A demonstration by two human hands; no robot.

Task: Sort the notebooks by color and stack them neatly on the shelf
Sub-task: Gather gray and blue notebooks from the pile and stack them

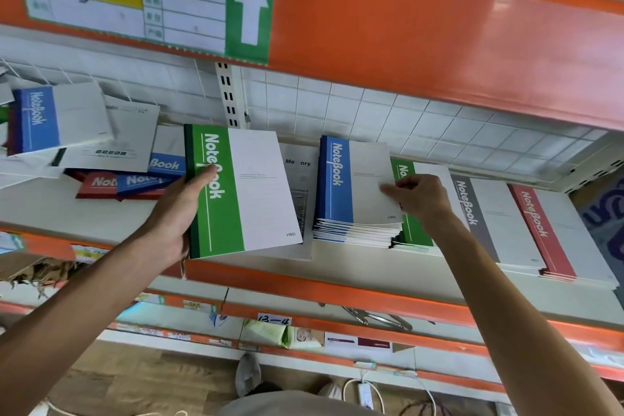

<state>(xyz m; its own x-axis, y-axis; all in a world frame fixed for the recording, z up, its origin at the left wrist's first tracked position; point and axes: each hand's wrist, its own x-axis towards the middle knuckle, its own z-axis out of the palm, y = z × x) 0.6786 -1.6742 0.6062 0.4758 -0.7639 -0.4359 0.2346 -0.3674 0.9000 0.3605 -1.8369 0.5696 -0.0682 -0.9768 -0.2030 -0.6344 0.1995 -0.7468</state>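
My left hand (179,209) grips a green notebook (243,192) by its spine edge, thumb on the cover, holding it above the shelf (354,267). My right hand (422,196) pinches the right edge of the top notebook on the blue stack (358,186). A green stack (413,230) lies partly under the blue one and my hand. A grey stack (489,219) and a red stack (547,230) lie further right. At the left lies an unsorted heap of blue and red notebooks (131,179), with a blue one (57,118) leaning on top.
An orange shelf beam (439,30) with a label sheet and green arrow hangs just above. A white wire grid (388,115) backs the shelf. A "Memory" booklet (300,165) lies between the two hands. Lower shelves hold small packets and cables.
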